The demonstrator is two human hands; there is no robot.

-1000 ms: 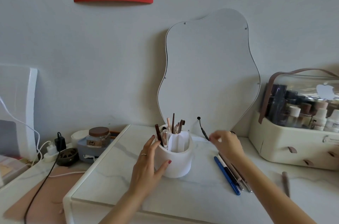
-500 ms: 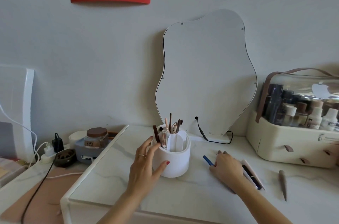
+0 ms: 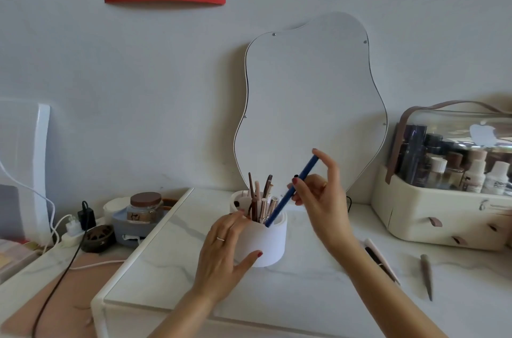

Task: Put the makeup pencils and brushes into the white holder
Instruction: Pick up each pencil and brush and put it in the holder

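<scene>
The round white holder (image 3: 267, 246) stands on the marble tabletop with several brown and pink pencils and brushes (image 3: 260, 199) upright in it. My left hand (image 3: 224, 249) wraps the holder's left side, thumb on its front. My right hand (image 3: 321, 196) pinches a blue pencil (image 3: 291, 191), tilted with its lower tip inside the holder's right compartment. On the table to the right lie a black pencil and a pale stick (image 3: 383, 263), partly hidden by my forearm, and a brown pointed pencil (image 3: 426, 276).
A wavy-edged mirror (image 3: 310, 105) leans on the wall behind the holder. A cream cosmetics case (image 3: 443, 215) with bottles stands at the right. Left of the raised top are a glass jar (image 3: 144, 207), a grey box, chargers and cables (image 3: 69, 229).
My right hand picked the blue pencil up off the table on the right and carried it left, tipping its end into the holder. My left hand stayed on the holder.
</scene>
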